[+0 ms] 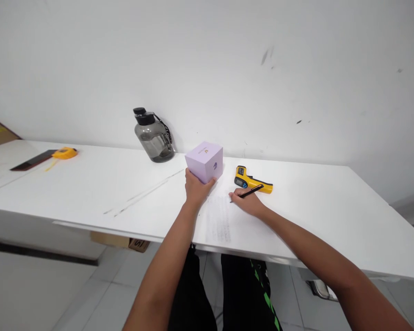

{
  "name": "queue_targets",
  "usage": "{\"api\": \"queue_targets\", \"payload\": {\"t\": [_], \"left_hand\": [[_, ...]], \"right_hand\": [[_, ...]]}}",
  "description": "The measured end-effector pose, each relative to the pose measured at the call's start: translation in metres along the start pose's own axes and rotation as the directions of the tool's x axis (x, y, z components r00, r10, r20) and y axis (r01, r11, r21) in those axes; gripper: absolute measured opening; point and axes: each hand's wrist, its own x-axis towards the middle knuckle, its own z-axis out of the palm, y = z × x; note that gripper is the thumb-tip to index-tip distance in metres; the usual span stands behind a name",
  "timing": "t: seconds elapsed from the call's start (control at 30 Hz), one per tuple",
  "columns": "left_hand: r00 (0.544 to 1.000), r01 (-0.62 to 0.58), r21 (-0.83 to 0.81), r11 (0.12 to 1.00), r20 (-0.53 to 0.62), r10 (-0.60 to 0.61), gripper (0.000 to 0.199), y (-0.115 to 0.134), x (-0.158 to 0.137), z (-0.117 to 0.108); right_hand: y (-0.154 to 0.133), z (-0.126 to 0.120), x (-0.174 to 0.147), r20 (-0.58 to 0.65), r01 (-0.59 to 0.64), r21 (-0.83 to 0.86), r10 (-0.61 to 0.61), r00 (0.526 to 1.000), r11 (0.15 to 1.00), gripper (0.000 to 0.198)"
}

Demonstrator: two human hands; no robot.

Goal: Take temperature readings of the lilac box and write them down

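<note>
My left hand (197, 187) grips the near lower edge of a lilac box (204, 162), thumb on one side and fingers on the other. The box bears a small gold mark on top and a dark emblem on its side. In my right hand (247, 201) is a black pen (251, 191), its tip at the white surface. Below the tip lies a patch of faint grey handwriting (218, 219); whether it is on paper or on the tabletop I cannot tell. Just beyond my right hand, a yellow infrared thermometer (262, 186) lies on its side.
A grey translucent water bottle (155, 140) with a black lid stands by the wall. Far left on the white table (117, 184) are a yellow tape measure (65, 152) and a dark flat strip (34, 160). A cardboard box (113, 240) shows under the table.
</note>
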Motion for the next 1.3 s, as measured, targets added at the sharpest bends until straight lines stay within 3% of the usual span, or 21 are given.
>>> {"api": "queue_targets", "payload": {"t": [0.43, 0.7, 1.3], "left_hand": [[0.999, 0.008, 0.018, 1.000, 0.031, -0.008, 0.115, 0.0076, -0.0035, -0.0050], [0.999, 0.015, 0.034, 0.999, 0.039, -0.017, 0.116, 0.0092, -0.0043, -0.0051], [0.999, 0.004, 0.027, 1.000, 0.040, -0.005, 0.117, 0.0068, -0.0037, -0.0036]], "right_hand": [[0.0021, 0.0017, 0.0022, -0.042, 0.006, -0.024, -0.007, 0.999, 1.000, 0.044], [0.0013, 0.0001, 0.0009, 0.014, 0.021, -0.006, -0.021, 1.000, 1.000, 0.044], [0.0026, 0.0025, 0.0017, -0.046, 0.032, -0.040, -0.033, 0.998, 0.999, 0.041]]}}
